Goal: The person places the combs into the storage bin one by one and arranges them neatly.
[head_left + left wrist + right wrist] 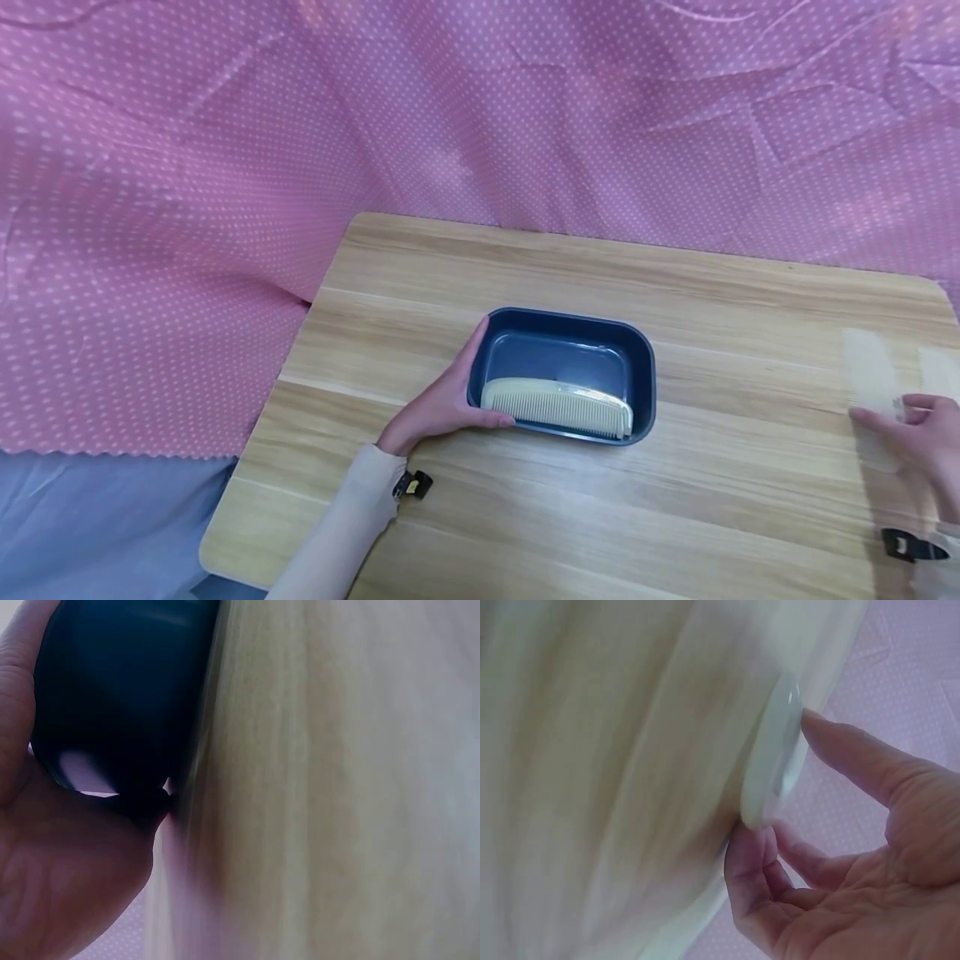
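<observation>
A dark blue rectangular box (555, 348) stands on the table, with a cream comb (555, 398) inside along its near wall, teeth facing the near side. My left hand (448, 407) grips the box's left end, thumb at the near side and fingers at the far left corner. In the left wrist view the box wall (124, 682) lies against that hand. Far to the right, my right hand (926, 437) pinches a pale, translucent-looking comb (870, 367) between thumb and fingers. The right wrist view shows this comb (772, 754) nearly edge-on, close to the tabletop.
Another pale comb (940, 372) lies at the right edge of the head view, partly cut off. The wooden table (720, 475) has rounded corners. Pink dotted cloth (480, 117) hangs behind it and on the left.
</observation>
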The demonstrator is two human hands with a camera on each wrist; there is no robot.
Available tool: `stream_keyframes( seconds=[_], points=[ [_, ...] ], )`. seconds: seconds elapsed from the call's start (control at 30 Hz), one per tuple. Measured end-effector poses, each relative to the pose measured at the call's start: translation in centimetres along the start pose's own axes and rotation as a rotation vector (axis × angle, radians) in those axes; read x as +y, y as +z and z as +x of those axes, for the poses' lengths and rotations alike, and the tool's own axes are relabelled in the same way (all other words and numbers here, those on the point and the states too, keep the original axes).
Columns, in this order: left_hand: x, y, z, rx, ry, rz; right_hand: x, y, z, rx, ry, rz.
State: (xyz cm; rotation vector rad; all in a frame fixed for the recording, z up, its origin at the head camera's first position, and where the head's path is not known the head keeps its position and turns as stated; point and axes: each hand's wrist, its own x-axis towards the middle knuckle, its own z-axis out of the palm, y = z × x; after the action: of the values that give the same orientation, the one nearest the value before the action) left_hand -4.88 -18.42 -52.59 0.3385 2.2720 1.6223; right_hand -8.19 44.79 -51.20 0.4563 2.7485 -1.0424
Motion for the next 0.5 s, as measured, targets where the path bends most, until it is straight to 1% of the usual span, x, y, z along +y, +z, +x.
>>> stream_keyframes(
  seconds=[0.17, 0.23, 0.37, 0.43, 0.5],
  points=[
    [-0.1, 0.0, -0.1, 0.014, -0.007, 0.006, -1.2, 0.3, 0.3, -0.027, -0.017, -0.068],
    [-0.1, 0.0, -0.1, 0.019, -0.010, 0.004, -1.6, 0.5, 0.2, -0.038, -0.021, -0.054],
    [-0.1, 0.1, -0.1, 0.013, -0.007, -0.002, -1.9, 0.8, -0.1, -0.048, -0.056, 0.052],
    [0.0, 0.1, 0.0, 0.010, -0.001, -0.003, -1.9, 0.9, -0.3, -0.040, -0.063, 0.111],
    [0.0, 0.1, 0.1, 0.009, 0.006, -0.004, -1.8, 1.3, -0.5, -0.023, -0.067, 0.192]
  ],
)
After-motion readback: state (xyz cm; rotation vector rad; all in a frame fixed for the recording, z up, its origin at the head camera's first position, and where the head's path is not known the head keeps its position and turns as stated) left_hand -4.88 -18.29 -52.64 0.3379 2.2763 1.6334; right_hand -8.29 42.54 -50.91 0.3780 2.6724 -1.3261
